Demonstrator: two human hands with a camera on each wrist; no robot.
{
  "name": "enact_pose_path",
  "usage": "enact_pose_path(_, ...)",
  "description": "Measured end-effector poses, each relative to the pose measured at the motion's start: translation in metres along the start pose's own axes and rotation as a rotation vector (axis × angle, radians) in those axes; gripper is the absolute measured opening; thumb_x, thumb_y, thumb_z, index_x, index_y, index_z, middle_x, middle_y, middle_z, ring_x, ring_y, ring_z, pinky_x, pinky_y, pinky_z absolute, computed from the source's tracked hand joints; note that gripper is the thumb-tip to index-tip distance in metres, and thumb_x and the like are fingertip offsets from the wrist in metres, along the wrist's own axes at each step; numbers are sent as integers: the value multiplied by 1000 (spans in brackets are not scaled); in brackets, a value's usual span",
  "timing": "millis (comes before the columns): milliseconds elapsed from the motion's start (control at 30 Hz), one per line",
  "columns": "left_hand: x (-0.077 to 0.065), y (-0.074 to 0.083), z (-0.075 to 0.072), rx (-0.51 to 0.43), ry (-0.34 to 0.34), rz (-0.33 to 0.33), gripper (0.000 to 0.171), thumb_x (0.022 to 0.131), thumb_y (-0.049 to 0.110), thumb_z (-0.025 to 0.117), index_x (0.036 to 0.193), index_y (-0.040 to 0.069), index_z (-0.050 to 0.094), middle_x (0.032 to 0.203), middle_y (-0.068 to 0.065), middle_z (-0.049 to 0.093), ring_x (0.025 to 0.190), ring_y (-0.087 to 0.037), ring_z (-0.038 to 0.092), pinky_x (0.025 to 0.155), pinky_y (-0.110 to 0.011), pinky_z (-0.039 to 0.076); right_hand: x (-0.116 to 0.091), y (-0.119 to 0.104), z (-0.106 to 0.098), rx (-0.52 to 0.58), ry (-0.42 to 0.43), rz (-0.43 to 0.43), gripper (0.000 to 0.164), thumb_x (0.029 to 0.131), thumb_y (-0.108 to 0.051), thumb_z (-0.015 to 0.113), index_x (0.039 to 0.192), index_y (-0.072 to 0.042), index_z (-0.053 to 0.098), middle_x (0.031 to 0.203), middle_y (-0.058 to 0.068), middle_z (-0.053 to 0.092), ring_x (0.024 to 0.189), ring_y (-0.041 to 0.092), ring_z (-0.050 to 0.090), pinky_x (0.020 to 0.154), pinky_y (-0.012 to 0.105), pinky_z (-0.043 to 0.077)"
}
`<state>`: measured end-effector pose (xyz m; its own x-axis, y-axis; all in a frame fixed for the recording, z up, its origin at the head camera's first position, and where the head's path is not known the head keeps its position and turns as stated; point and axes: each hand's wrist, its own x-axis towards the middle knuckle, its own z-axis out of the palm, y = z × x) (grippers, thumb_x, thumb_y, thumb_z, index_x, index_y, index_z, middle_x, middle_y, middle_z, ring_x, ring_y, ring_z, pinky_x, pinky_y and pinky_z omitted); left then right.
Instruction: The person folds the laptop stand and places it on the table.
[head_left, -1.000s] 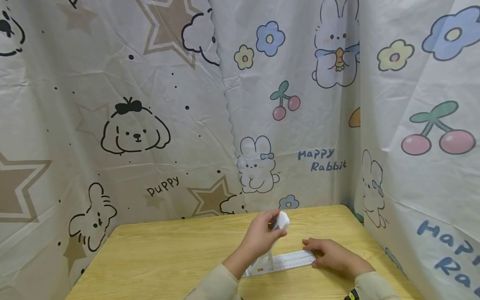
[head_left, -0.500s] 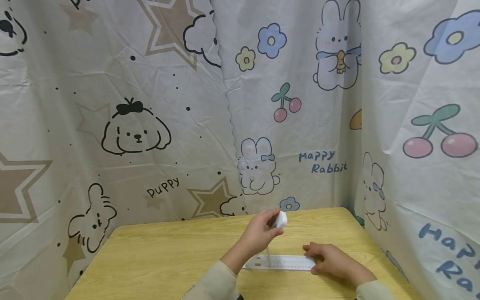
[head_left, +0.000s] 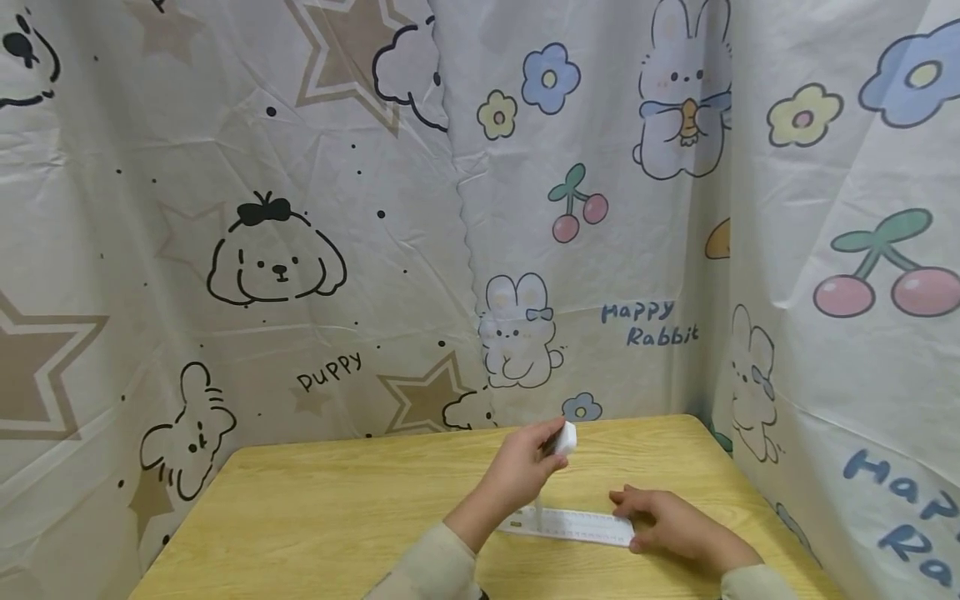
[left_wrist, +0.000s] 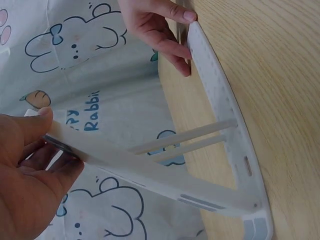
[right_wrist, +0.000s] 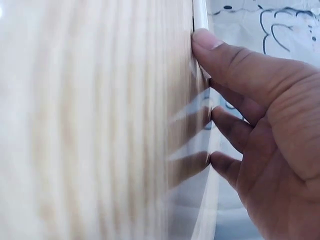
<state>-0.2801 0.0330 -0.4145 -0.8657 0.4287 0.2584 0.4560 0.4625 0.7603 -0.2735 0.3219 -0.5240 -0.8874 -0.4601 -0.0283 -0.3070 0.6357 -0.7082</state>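
Note:
A white folding stand stands on the table; it looks like a laptop stand. Its long flat base (head_left: 588, 526) is ribbed along the top. In the left wrist view an upper arm (left_wrist: 150, 172) rises from a hinge at one end, with two thin struts (left_wrist: 187, 136) between arm and base. My left hand (head_left: 520, 468) pinches the raised end of that arm between thumb and fingers. At the other end of the base, my right hand (head_left: 675, 525) holds it, thumb on the near edge and fingers at the far edge. My left hand hides part of the hinge side in the head view.
The wooden table (head_left: 337, 517) has a rounded edge at the back. Printed curtains (head_left: 405, 250) with puppies, rabbits and cherries hang close behind it and along both sides.
The base has turned on the table, its right end swinging toward me. My right hand has moved slightly nearer with it. My left hand still holds the raised arm.

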Motion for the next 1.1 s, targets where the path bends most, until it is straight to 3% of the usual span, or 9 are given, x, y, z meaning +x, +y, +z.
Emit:
enact_pose_path(100, 1, -2, -2, -2, -11, 17, 55, 98, 11, 69, 150, 12, 53, 152, -7, 54, 137, -22, 54, 109, -30, 49, -1, -4, 3, 19, -2, 14, 33, 79, -24, 86, 110, -21, 74, 152, 12, 54, 147, 52, 31, 114, 75, 21)
enact_pose_path(200, 1, -4, -3, 3, -17, 41, 53, 99, 9, 66, 150, 11, 52, 153, -8, 53, 137, -22, 54, 109, -30, 49, -3, -5, 4, -9, -12, 4, 32, 79, -27, 86, 108, -24, 74, 151, 11, 55, 146, 52, 32, 114, 75, 23)
enact_pose_path(267, 1, -5, -4, 2, -20, 45, 53, 99, 8, 65, 150, 11, 52, 153, -8, 53, 137, -21, 54, 109, -29, 49, -4, -5, 3, -45, -19, -24, 32, 79, -30, 85, 109, -26, 74, 151, 10, 55, 146, 52, 33, 119, 65, 28)
enact_pose_path(400, -1, -5, -4, 7, -28, 54, 54, 99, 9, 66, 151, 12, 51, 155, -4, 50, 138, -19, 52, 108, -27, 48, -5, -1, -1, -76, -29, -77, 32, 83, -32, 81, 114, -28, 73, 152, 9, 55, 145, 52, 35, 119, 30, 32)
enact_pose_path(467, -1, -6, -4, 17, -34, 59, 55, 99, 10, 67, 151, 13, 50, 156, -2, 48, 139, -18, 51, 108, -25, 47, -6, 1, -2, -68, -30, -76, 31, 84, -32, 80, 115, -29, 74, 152, 9, 55, 145, 52, 35, 117, 25, 30)
enact_pose_path(600, -2, -7, -5, 39, -41, 72, 57, 98, 10, 68, 151, 13, 49, 157, 0, 46, 141, -17, 49, 109, -26, 46, -5, 2, 1, -42, -28, -46, 28, 85, -30, 80, 113, -29, 75, 151, 9, 55, 146, 51, 33, 121, 57, 29)
enact_pose_path(700, -2, -8, -6, 54, -48, 78, 57, 98, 10, 67, 152, 13, 48, 157, 1, 45, 141, -17, 49, 110, -26, 46, -5, 0, 5, -15, -23, -20, 25, 85, -28, 80, 110, -30, 75, 150, 10, 56, 146, 52, 32, 113, 77, 22)
enact_pose_path(933, -4, -12, -10, 143, -53, 140, 54, 100, 11, 64, 151, 15, 49, 155, 1, 48, 139, -19, 51, 111, -32, 47, -11, -13, 15, -35, -38, -28, 19, 84, -33, 81, 102, -32, 76, 147, 9, 59, 144, 53, 35, 109, 80, 23)
enact_pose_path(1100, -4, -12, -10, 120, -39, 145, 53, 98, 9, 67, 149, 12, 52, 154, 0, 50, 137, -19, 54, 107, -28, 50, -13, -15, 13, -88, -43, -35, 26, 86, -35, 79, 112, -32, 75, 149, 5, 58, 145, 49, 36, 112, 74, 29)
